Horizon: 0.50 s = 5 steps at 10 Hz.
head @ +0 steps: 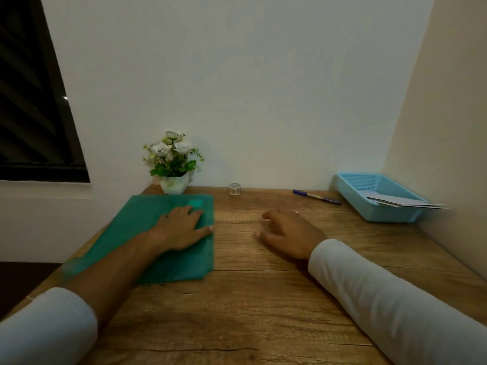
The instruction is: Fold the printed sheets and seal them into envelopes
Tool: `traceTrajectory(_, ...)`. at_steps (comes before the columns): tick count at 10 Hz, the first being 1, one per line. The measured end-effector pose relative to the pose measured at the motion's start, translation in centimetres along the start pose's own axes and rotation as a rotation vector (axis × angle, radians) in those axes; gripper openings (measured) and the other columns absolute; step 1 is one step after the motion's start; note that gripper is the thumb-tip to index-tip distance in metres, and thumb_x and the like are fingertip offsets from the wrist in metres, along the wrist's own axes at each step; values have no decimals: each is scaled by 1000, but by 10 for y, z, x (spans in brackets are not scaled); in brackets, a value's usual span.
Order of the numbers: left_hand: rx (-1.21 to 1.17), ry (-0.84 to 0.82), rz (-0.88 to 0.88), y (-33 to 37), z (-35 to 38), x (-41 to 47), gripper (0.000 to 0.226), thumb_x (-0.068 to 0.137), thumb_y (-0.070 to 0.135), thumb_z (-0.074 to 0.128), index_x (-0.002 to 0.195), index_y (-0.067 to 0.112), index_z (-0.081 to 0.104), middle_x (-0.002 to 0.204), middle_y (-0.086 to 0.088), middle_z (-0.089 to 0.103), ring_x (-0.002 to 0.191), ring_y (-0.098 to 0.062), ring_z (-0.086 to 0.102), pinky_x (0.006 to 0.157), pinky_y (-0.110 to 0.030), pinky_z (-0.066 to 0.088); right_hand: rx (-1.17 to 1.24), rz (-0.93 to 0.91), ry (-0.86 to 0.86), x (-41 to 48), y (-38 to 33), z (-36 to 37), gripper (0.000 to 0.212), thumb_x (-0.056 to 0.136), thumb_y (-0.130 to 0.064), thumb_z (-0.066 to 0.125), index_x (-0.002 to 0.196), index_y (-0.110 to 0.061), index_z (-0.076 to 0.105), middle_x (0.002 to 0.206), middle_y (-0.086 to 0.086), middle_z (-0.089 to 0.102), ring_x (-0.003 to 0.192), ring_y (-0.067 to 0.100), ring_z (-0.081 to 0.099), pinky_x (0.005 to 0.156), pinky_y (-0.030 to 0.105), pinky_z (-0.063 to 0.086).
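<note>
A green folder [147, 219] lies flat on the left half of the wooden desk [250, 299]. My left hand [181, 229] rests palm down on its right side, fingers straight, thumb along the folder's right edge. My right hand [287, 234] rests on the bare wood to the right of the folder, fingers loosely curled, holding nothing. White envelopes [403, 202] lie in a blue plastic basket [353, 191] at the far right, sticking out over its rim. No printed sheets show; the folder is closed.
A small white pot of artificial flowers [172, 164] stands at the back left against the wall. A clear tape roll [234, 188] sits at the back centre. A blue pen [316, 197] lies left of the basket. Walls close the desk at the back and right.
</note>
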<state>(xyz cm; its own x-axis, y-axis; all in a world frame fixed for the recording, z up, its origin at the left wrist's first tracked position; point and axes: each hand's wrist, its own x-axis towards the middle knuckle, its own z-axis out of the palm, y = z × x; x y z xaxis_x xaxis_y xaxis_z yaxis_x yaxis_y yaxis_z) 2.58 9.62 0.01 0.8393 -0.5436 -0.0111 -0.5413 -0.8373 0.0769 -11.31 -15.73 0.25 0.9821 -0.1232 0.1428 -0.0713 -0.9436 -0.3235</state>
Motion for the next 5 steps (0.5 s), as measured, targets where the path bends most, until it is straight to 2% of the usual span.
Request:
traceTrajectory(1, 12, -53, 22, -1, 5, -5, 89, 89, 80, 17, 159, 25, 22, 166, -8, 20, 152, -27, 19, 122, -53, 20, -116, -43, -63, 4, -3, 3, 62, 94, -72, 44, 137, -28, 52, 140, -2, 53, 130, 25, 51, 104, 43, 44)
traceTrajectory(2, 8, -79, 85, 7, 1, -10, 107, 73, 88, 5, 160, 26, 18, 167, -6, 16, 154, -24, 15, 123, -52, 16, -190, -52, -133, 7, -3, 7, 67, 99, -70, 35, 148, -25, 45, 152, 4, 46, 140, 27, 43, 115, 45, 34)
traceTrajectory(4, 23, -82, 147, 12, -2, -14, 129, 54, 97, -8, 160, 27, 17, 167, -4, 16, 153, -22, 15, 123, -51, 17, -212, -57, -140, 6, -4, 5, 73, 100, -70, 31, 158, -26, 31, 166, 5, 29, 152, 27, 27, 123, 47, 22)
traceTrajectory(5, 7, -85, 136, 14, -2, -10, 108, 73, 90, 7, 160, 27, 16, 167, -4, 15, 154, -22, 15, 123, -51, 19, -179, -55, -156, 9, -1, 7, 72, 99, -71, 33, 156, -25, 35, 162, 4, 35, 149, 28, 33, 121, 47, 27)
